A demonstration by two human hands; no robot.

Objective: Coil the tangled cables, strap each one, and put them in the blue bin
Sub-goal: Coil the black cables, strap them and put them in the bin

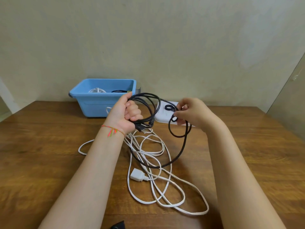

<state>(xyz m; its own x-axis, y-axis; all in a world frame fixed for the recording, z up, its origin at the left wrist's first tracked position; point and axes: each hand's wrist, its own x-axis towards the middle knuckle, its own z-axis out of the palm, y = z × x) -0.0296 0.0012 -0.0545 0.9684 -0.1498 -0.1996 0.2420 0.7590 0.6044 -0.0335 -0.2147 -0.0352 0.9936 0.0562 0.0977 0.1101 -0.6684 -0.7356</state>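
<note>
Above the table's (49, 154) centre, left hand (127, 114) grips the coiled black cable (146, 106); right hand (189, 113) pinches its slack — limp, light; blue bin (99, 100) at eleven o'clock

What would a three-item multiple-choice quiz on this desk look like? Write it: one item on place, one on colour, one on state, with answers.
1. Where is the blue bin?
A. At the table's far edge, by the wall
B. On the floor
C. Under the right hand

2. What colour is the cable being coiled?
A. White
B. Black
C. Red

3. What state is the white cable in?
A. Strapped in the bin
B. Coiled in the left hand
C. Loose and tangled on the table

Answers:
1 A: the bin stands at the far side against the wall, beyond the left hand.
2 B: the left hand grips black loops, and the right hand pinches the same cable further along.
3 C: it sprawls in crossing loops on the table, untouched by either hand.
</note>
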